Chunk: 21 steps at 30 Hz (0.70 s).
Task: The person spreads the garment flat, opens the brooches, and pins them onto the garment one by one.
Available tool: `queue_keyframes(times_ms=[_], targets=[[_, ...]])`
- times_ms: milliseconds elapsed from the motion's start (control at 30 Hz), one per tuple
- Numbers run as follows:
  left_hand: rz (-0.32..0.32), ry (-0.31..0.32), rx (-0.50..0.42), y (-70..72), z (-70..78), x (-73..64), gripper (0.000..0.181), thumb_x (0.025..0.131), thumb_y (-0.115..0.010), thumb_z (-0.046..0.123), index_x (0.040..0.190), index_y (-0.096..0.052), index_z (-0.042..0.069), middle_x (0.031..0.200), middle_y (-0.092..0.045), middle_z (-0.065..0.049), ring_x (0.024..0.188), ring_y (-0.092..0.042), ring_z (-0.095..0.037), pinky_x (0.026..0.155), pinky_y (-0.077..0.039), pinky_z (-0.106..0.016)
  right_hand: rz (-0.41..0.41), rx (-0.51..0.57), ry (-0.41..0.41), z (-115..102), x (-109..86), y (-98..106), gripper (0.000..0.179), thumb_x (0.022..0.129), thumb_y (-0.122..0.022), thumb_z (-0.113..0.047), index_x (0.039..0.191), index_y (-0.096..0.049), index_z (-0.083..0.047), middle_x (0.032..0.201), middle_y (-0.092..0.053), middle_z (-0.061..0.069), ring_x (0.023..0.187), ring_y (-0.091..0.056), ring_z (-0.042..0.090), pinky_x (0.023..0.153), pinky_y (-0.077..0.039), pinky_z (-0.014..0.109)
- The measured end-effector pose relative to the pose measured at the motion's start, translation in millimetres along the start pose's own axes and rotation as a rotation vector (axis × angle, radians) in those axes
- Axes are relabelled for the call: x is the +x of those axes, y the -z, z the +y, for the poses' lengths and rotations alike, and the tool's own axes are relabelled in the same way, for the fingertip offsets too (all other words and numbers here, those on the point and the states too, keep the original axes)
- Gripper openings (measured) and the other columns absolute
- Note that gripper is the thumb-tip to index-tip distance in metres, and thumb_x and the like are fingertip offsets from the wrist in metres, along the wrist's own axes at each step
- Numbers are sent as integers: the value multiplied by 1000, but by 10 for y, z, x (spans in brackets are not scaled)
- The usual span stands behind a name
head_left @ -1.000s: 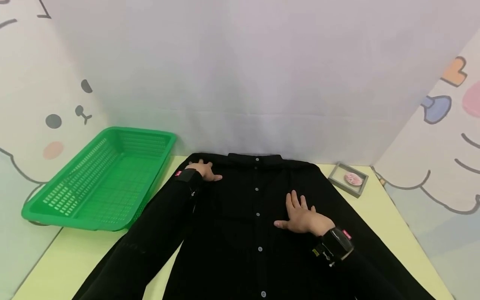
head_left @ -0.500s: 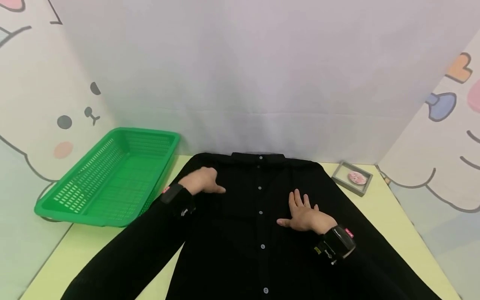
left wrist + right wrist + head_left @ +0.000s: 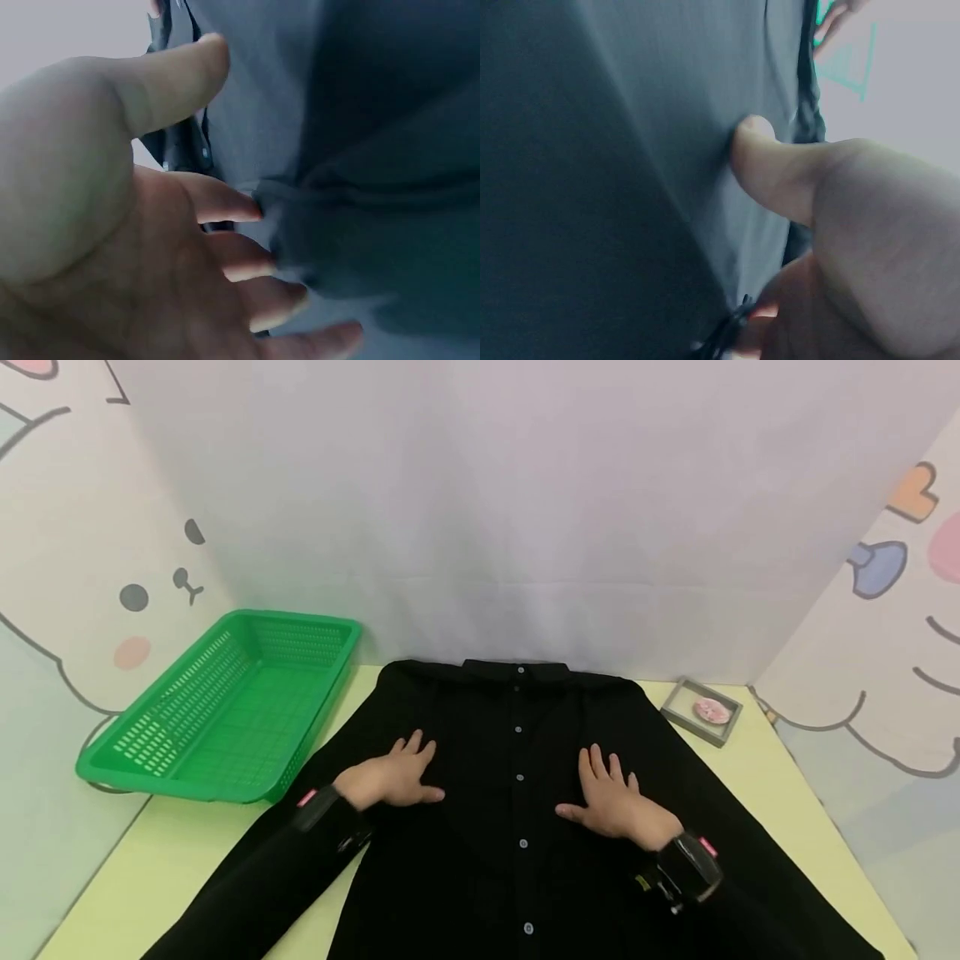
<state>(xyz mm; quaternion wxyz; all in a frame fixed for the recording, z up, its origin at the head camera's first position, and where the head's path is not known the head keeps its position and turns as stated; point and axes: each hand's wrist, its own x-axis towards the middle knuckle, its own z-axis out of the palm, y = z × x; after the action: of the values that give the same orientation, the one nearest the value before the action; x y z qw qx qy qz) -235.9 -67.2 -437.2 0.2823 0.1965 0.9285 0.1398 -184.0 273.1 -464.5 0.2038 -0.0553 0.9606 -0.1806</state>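
Note:
A black button-up shirt [image 3: 480,852] lies spread front up, its collar [image 3: 517,672] toward the back wall and its pale buttons running down the middle. On the left half of the chest is my left hand [image 3: 393,775], fingers spread and palm down. The left wrist view has its fingertips [image 3: 289,296] right at the dark cloth. My right hand [image 3: 618,806] rests on the right half of the chest with fingers straight. In the right wrist view its thumb [image 3: 780,169] presses the fabric. Neither hand grips anything.
An open green plastic basket [image 3: 247,718] stands at the left, partly beside the shirt's sleeve. At the back right a small grey square tray [image 3: 690,727] holds a pink oval piece [image 3: 711,711]. The pale yellow tabletop [image 3: 795,793] meets patterned walls on both sides.
My left hand has come from the shirt's left shoulder down toward the chest, lifting and spreading its fingers there. The right hand has stayed in nearly the same place on the shirt.

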Motion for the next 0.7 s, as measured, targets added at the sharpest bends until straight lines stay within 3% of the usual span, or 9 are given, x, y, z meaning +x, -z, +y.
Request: queue_keyframes(times_ms=[167, 300, 400, 467, 567, 667, 700], targets=[[-2, 11, -53, -246, -257, -466, 98, 95, -73, 49, 164, -20, 5, 170, -6, -29, 153, -10, -58, 115, -23, -77, -33, 22, -49, 127, -455, -52, 124, 85, -76, -63, 162, -9, 8, 167, 2, 36, 149, 2, 64, 112, -9, 83], [-4, 7, -79, -480, -473, -711, 109, 88, -73, 62, 166, -18, 10, 170, -5, -28, 152, -8, -60, 105, -20, -87, -87, 5, -140, 213, -808, -158, 143, 67, -88, -66, 162, -8, 8, 165, 3, 38, 145, -1, 69, 108, -14, 85], [34, 71, -104, -649, -559, -878, 112, 84, -73, 69, 166, -19, 14, 171, -4, -25, 153, -7, -58, 100, -19, -91, -120, 24, -184, 247, -994, -264, 149, 62, -90, -65, 162, -8, 7, 165, 5, 39, 144, -2, 70, 107, -15, 85], [69, 114, -122, -734, -572, -1006, 110, 83, -75, 66, 165, -24, 12, 171, -6, -26, 152, -9, -60, 97, -20, -93, -113, 53, -187, 300, -1093, -307, 147, 64, -88, -65, 162, -6, 8, 163, 6, 41, 142, 0, 71, 106, -15, 86], [108, 127, -151, -806, -620, -1227, 95, 90, -72, 58, 161, -33, 7, 167, -18, -30, 148, -17, -63, 97, -26, -90, -50, 53, -176, 467, -1223, -292, 134, 79, -80, -64, 159, -6, 13, 158, 3, 48, 136, -1, 77, 104, -21, 85], [214, 39, -122, -840, -765, -1444, 63, 100, -69, 32, 151, -49, 2, 157, -41, -30, 142, -36, -60, 102, -40, -76, 40, 13, -191, 747, -1362, -258, 112, 97, -60, -63, 154, -12, 20, 152, -4, 55, 129, -3, 83, 100, -28, 84], [268, -13, -105, -851, -836, -1507, 53, 100, -68, 20, 147, -53, 2, 152, -48, -28, 138, -44, -56, 103, -46, -69, 63, 0, -208, 856, -1404, -264, 114, 99, -46, -73, 152, -14, 22, 149, -6, 56, 128, -3, 82, 101, -26, 83]])
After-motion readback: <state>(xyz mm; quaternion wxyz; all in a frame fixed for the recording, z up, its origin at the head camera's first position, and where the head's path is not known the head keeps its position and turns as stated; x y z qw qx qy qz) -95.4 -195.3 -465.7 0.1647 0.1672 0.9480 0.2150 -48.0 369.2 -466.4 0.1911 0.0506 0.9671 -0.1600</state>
